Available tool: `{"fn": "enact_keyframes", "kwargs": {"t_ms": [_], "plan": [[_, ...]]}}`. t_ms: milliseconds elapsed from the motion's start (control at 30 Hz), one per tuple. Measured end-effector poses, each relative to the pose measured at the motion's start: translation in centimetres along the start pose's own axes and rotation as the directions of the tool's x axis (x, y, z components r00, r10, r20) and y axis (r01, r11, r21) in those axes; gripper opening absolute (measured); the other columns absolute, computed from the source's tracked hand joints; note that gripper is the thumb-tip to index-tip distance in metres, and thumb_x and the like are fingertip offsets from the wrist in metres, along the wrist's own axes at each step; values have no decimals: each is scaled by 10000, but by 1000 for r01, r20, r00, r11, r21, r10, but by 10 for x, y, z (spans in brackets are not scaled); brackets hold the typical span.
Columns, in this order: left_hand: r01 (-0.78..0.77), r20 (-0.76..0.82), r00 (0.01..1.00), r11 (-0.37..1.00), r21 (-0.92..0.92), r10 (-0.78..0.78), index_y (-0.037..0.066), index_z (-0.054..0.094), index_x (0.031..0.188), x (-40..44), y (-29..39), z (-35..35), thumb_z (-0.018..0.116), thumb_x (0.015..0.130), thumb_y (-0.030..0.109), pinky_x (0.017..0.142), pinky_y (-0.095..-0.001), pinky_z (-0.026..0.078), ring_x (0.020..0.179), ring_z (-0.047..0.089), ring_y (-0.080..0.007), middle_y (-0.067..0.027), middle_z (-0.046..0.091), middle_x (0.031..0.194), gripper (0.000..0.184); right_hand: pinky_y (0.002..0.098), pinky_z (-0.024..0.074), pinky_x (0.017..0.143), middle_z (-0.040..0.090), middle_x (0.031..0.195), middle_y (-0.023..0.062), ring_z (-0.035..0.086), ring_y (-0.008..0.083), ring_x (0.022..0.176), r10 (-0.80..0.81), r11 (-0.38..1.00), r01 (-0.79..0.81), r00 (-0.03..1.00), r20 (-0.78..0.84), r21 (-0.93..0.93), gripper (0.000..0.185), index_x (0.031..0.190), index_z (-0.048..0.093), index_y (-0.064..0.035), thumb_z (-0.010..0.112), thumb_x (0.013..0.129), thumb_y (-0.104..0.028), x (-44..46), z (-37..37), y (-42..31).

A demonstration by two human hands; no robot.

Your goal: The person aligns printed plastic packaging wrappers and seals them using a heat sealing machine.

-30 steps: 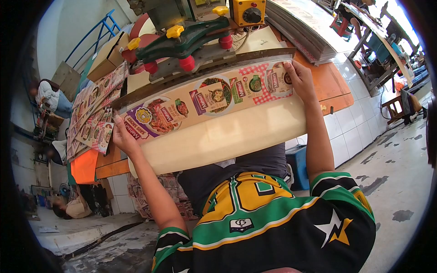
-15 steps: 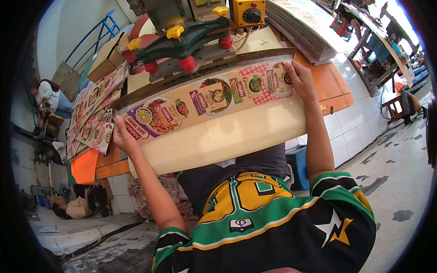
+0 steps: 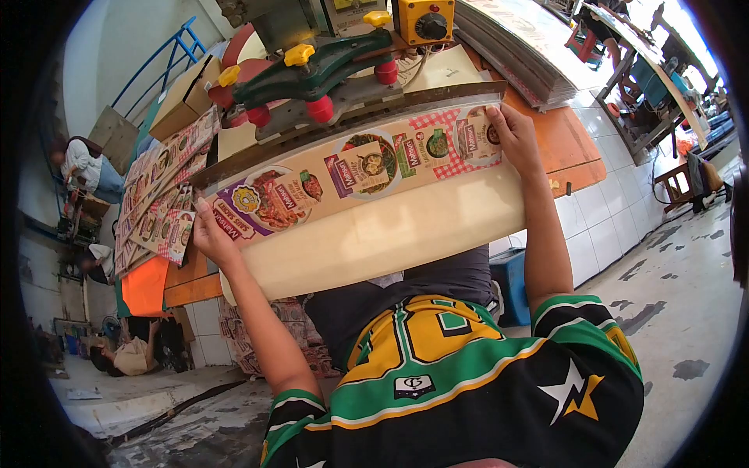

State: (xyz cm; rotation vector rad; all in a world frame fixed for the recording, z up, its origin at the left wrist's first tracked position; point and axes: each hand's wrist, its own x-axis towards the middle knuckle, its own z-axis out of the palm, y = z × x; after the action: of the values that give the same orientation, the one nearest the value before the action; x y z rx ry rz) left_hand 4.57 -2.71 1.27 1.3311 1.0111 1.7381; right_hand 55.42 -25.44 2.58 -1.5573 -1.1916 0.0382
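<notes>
Our L hand (image 3: 215, 235) & R hand (image 3: 516, 140), fingers (image 3: 511, 117) closed, pinch printed strip (image 3: 320, 181) ends, prob. aligning w/ metal bar (image 3: 445, 94); next needs level hold.

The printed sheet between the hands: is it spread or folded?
Spread: the sheet lies flat, its print showing from left hand to right hand.

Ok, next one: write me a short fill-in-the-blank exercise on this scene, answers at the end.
1. Near the right hand, the printed strip bears a check of white and ____.
2. Near the left hand, the yellow emblem is bordered by the colour ____.
3. The knobs on the green bracket are coloured ____.

Missing words: red; purple; yellow.
</notes>
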Motion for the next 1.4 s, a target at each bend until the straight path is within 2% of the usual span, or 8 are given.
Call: {"fn": "enact_keyframes", "kwargs": {"t_ms": [167,233,267,333,1367,1400], "plan": [[16,1,1000,1000,15,-16,-18,705,999,-1,2,0,630,1027,359,677,-221,534,769,667,-67,-43,730,917,385,308,405,569,502,643,54,443,93,624,-12,1000,12,1000,-4,16,422,888,639,38,586,1049,-349,0,-1,1],[22,-3,1000,999,25,-22,-19,704,1001,0,1,-1,629,1028,353,683,-222,534,775,667,-68,-43,730,920,381,246,433,652,585,757,-14,482,42,742,62,998,-60,995,74,-28,378,986,657,35,560,1070,-320,0,-4,4],[10,-5,1000,1000,29,-10,-22,704,1004,1,-1,-2,626,1030,347,687,-223,534,781,667,-69,-45,730,925,378,246,433,652,585,757,-14,482,42,742,62,998,-60,995,74,-28,378,986,657,35,560,1070,-320,0,-3,3],[-2,-5,1000,999,33,2,-25,704,1007,2,-4,-4,622,1033,340,692,-225,534,787,668,-71,-47,731,929,375,303,417,575,516,642,55,457,91,625,0,1000,0,1000,-2,20,419,887,644,36,588,1048,-347,0,1,0],[4,7,1000,1000,27,-4,-30,701,1026,2,-3,-3,612,1036,370,664,-217,543,777,669,-63,-45,724,912,410,309,417,582,533,645,60,463,101,619,3,1000,-3,1000,9,-11,403,903,656,24,594,1043,-349,-1,-2,-4],[-1,6,1000,1000,19,1,-30,700,1028,2,-3,-3,612,1037,366,662,-214,544,779,670,-61,-44,724,909,406,278,423,612,549,689,26,470,74,674,19,999,-18,999,36,-29,390,930,654,28,580,1054,-334,-1,-4,-1]]}}
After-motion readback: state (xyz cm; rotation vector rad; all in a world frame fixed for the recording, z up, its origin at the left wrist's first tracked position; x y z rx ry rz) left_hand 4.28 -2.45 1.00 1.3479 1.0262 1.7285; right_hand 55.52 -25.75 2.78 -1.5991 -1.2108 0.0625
